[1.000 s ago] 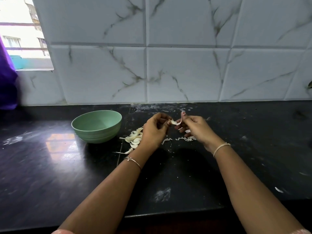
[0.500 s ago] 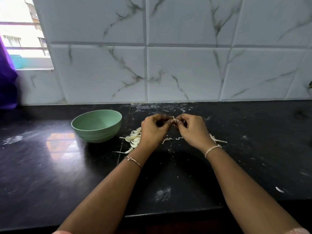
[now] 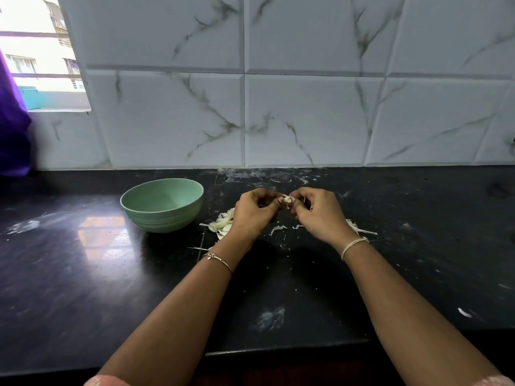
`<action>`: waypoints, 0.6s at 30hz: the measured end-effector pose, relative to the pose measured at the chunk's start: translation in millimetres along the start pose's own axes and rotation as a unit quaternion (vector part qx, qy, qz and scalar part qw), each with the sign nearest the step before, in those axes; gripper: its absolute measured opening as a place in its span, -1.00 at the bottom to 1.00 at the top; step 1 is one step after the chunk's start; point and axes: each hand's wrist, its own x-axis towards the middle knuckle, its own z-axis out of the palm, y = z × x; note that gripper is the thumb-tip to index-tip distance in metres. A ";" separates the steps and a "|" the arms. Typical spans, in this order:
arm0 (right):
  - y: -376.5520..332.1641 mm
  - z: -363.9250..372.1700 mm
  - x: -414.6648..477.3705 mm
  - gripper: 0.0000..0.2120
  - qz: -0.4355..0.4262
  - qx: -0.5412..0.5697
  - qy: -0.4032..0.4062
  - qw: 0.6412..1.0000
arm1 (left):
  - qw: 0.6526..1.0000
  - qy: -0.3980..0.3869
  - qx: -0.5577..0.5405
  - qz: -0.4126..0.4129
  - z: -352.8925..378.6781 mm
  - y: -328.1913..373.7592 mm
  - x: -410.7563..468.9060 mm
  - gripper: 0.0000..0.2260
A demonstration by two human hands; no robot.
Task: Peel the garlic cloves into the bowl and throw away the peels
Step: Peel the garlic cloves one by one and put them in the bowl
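- The left hand point(image 3: 255, 211) and the right hand point(image 3: 320, 215) meet over the middle of the countertop point(image 3: 83, 274), nearer its back edge than its front edge
- Both have their fingers curled and pinch one garlic clove point(image 3: 287, 199) between their fingertips, held clear of the surface
- The clove is small and half hidden by the fingertips, so I cannot tell its long axis; a pale flap of skin shows on it
- The green bowl point(image 3: 167, 218) stands upright to the left of the hands, near but apart; the left hand is the nearer, so dropping the peeled clove in looks like a short carry leftwards
- No cloves show in the part of the bowl's inside that can be seen
- A heap of peels point(image 3: 223, 224) lies between the bowl and the left hand; loose strips point(image 3: 359, 231) lie beside the right wrist; all are yet to be thrown away
- No brand, label or writing can be read anywhere
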 end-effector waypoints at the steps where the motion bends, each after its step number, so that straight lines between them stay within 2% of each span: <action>1: -0.3 0.0 0.0 -0.89 -0.001 -0.006 0.001 1.000 | 1.000 0.012 0.023 0.011 0.5 -1.0 0.6 -0.92; 4: -1.3 0.0 -1.8 -0.92 -0.018 -0.050 0.007 0.999 | 0.998 0.033 0.050 0.024 2.6 -1.7 0.5 -0.90; 10: -2.8 -3.8 -4.5 -0.88 -0.051 -0.104 0.003 0.993 | 0.999 -0.008 0.037 0.018 5.1 -0.9 -2.3 -0.89; 18: -3.6 -10.5 -5.3 -0.86 -0.070 -0.137 -0.001 0.988 | 0.992 -0.053 -0.110 -0.039 2.5 3.9 -6.0 -0.87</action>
